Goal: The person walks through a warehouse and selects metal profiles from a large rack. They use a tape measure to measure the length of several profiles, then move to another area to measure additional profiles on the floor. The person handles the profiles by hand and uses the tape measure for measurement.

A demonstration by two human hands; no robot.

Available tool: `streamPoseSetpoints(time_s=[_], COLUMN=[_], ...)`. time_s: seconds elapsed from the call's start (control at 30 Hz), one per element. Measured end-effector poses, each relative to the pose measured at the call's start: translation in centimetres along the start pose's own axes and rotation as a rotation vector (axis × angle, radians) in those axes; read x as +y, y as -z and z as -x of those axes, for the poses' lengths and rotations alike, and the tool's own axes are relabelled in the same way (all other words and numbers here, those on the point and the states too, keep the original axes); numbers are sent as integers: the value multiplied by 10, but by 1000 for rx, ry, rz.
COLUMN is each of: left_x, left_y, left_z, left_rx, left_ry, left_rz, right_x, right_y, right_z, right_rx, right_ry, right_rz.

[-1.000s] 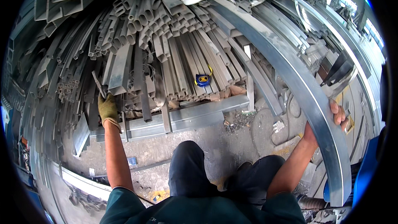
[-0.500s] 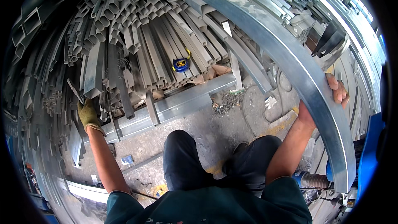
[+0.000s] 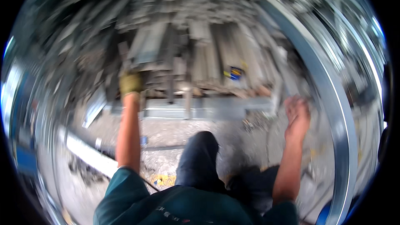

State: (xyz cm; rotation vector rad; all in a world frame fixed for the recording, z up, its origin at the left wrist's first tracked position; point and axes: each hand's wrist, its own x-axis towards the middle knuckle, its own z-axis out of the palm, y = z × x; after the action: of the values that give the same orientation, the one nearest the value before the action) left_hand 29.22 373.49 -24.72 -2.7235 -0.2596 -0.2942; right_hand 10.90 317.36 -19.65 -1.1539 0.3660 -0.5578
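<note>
The big pile of grey metal profiles fills the top of the view, blurred. Down the right side sweeps a long shiny metal channel: stiff, likely heavy and awkward, with thin edges that may bite bare skin; best gripped on its flanges near mid-length. The bare right hand hangs loosely open just beside it, holding nothing. The gloved left hand is at the pile's front ends; whether it grips anything, I cannot tell. A small blue-yellow tape measure sits on the profiles.
</note>
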Motion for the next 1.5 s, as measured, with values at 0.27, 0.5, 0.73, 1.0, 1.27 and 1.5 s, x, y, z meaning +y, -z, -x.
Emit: streamPoseSetpoints(time_s=[0.27,0.5,0.73,1.0,1.27,1.5], left_x=[26,33,30,26,26,34], left_y=[81,99,101,110,108,103], left_z=[29,37,46,51,49,49], left_rx=[92,25,50,46,38,204], left_ry=[555,589,621,651,646,623], left_rz=[1343,1299,1340,1357,1358,1136], right_x=[99,148,147,160,166,141], right_y=[-153,-152,-158,-155,-117,-24], right_z=[-60,-115,-108,-98,-68,-8], right_rx=[-785,-908,-892,-846,-779,-443], right_ry=[845,643,659,753,387,-692], right_rz=[1437,1648,1733,1792,841,291])
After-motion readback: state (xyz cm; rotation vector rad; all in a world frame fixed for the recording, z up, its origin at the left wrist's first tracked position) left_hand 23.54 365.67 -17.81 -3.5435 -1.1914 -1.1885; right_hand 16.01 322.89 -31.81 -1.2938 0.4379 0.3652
